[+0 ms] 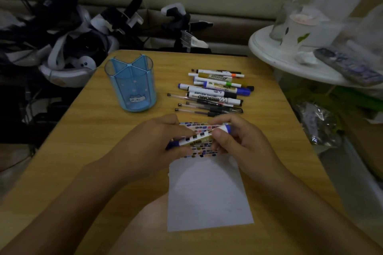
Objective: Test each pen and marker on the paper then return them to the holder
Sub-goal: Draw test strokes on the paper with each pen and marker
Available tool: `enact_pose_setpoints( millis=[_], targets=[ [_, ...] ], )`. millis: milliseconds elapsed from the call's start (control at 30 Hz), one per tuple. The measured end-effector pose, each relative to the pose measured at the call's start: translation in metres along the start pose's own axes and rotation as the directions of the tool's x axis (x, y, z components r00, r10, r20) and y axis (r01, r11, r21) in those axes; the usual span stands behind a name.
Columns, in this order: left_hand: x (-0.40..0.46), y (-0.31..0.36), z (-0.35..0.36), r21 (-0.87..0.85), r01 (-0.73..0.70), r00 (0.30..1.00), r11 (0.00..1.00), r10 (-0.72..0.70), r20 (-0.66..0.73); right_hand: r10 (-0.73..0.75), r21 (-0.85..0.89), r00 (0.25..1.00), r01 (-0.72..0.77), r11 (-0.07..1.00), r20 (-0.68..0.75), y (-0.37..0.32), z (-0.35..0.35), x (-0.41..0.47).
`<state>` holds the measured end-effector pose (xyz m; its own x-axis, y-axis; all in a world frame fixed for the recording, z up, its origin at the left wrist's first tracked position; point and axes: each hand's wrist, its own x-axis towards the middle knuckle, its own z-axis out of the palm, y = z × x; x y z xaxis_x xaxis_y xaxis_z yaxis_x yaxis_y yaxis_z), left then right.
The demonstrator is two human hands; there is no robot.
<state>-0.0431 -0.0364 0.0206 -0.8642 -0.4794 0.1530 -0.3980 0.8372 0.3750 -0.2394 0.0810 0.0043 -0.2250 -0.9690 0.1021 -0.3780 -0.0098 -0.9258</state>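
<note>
Head view: both hands hold a blue-capped marker [199, 137] above marked paper [209, 192], left hand [157, 141] curled round its barrel, right hand [234, 141] pinching the cap end; blue holder [132, 87] stands far left, beside a row of pens [213, 91]

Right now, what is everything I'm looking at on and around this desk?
desk: one, light wood, fills the middle of the view.
holder: one, clear blue with a cat face, upright on the far left of the desk, nothing visible inside.
pens and markers: about a dozen, mixed colours, lying in a row right of the holder.
paper: one white sheet, many small colour marks at its far end.
blue-capped marker: one, white barrel, held over the marks.
headsets and cables: dark pile beyond the desk, left.
white round table: one, right, cups on it.
left hand: grips the marker.
right hand: grips its other end.
</note>
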Motion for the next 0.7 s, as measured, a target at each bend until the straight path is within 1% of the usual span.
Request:
enact_pose_setpoints(
  millis=[67,100,167,233,300,367,433,533,700],
  targets=[
    [-0.002,-0.005,-0.005,-0.007,0.03,0.999,1.0,-0.03,-0.016,-0.009,-0.052,1.0,0.007,0.999,-0.029,0.002,-0.001,0.003],
    [-0.004,-0.008,-0.007,-0.016,0.063,0.997,0.998,-0.063,-0.035,-0.018,-0.116,0.998,0.012,0.993,-0.056,0.005,-0.003,0.005],
    [-0.008,-0.014,-0.011,-0.047,0.162,0.982,0.986,-0.165,-0.092,-0.058,-0.319,0.994,0.026,0.947,-0.091,0.012,-0.008,0.009],
    [-0.009,-0.02,-0.014,0.006,0.257,0.956,0.966,-0.254,-0.149,-0.106,-0.538,0.994,0.074,0.84,-0.03,0.018,-0.01,0.014],
    [-0.009,-0.024,-0.013,0.135,0.319,0.942,0.938,-0.299,-0.149,-0.121,-0.644,0.99,0.137,0.753,0.07,0.025,-0.009,0.016],
    [-0.009,-0.027,-0.011,0.22,0.347,0.937,0.912,-0.326,-0.128,-0.11,-0.671,0.988,0.155,0.725,0.11,0.029,-0.008,0.016],
    [-0.009,-0.03,-0.008,0.261,0.35,0.936,0.9,-0.33,-0.121,-0.1,-0.687,0.987,0.157,0.71,0.122,0.03,-0.006,0.016],
    [-0.009,-0.033,-0.006,0.277,0.342,0.939,0.898,-0.316,-0.132,-0.091,-0.713,0.989,0.146,0.686,0.115,0.033,-0.004,0.016],
    [-0.009,-0.037,-0.006,0.287,0.329,0.944,0.899,-0.314,-0.098,-0.082,-0.728,0.992,0.126,0.674,0.095,0.037,-0.005,0.018]
  ],
)
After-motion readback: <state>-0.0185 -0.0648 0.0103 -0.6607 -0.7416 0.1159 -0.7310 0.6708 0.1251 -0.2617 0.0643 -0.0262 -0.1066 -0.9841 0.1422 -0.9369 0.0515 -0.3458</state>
